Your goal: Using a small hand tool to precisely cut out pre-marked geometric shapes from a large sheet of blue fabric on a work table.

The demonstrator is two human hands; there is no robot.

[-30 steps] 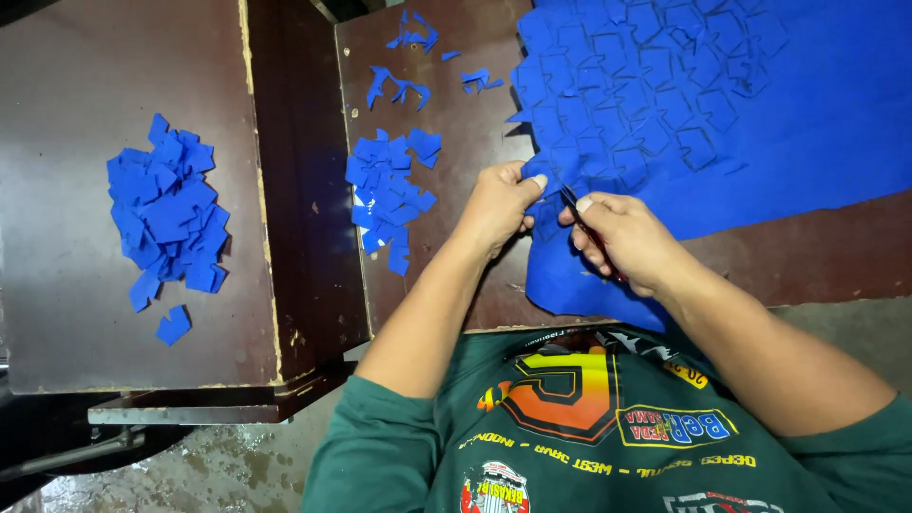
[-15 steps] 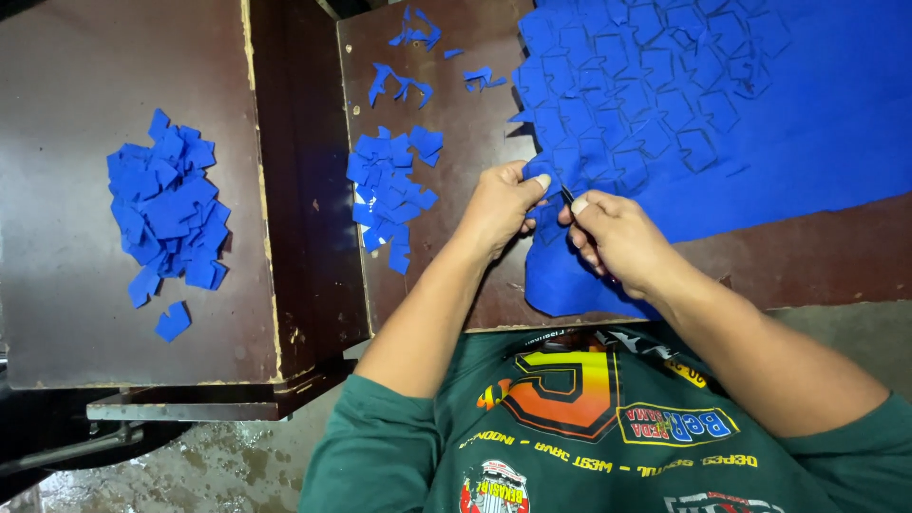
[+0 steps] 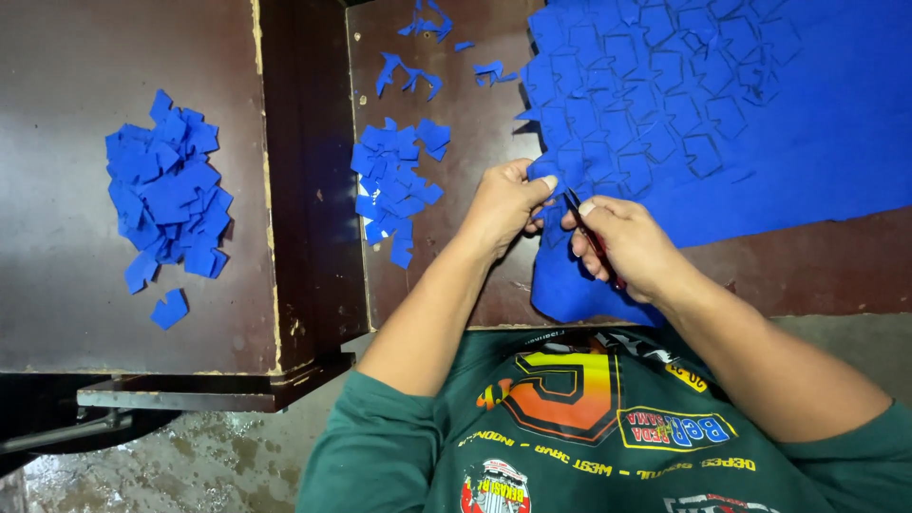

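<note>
A large blue sheet (image 3: 807,123) scored into many small squares covers the right of the dark brown table (image 3: 456,275). My left hand (image 3: 502,204) pinches the sheet's left edge between thumb and fingers. My right hand (image 3: 632,245) grips a small cutting tool with a red handle (image 3: 594,242), its tip at the sheet next to my left thumb. A heap of cut blue pieces (image 3: 394,185) lies just left of my left hand.
A second heap of blue pieces (image 3: 166,204) lies on a separate brown table (image 3: 57,304) at the left, across a dark gap (image 3: 309,190). A few blue scraps (image 3: 423,66) sit at the far edge. Wet concrete floor (image 3: 209,461) shows below.
Both hands stay at the sheet's left edge. The tool tip and fingers have shifted slightly along the cut; the heaps have not moved.
</note>
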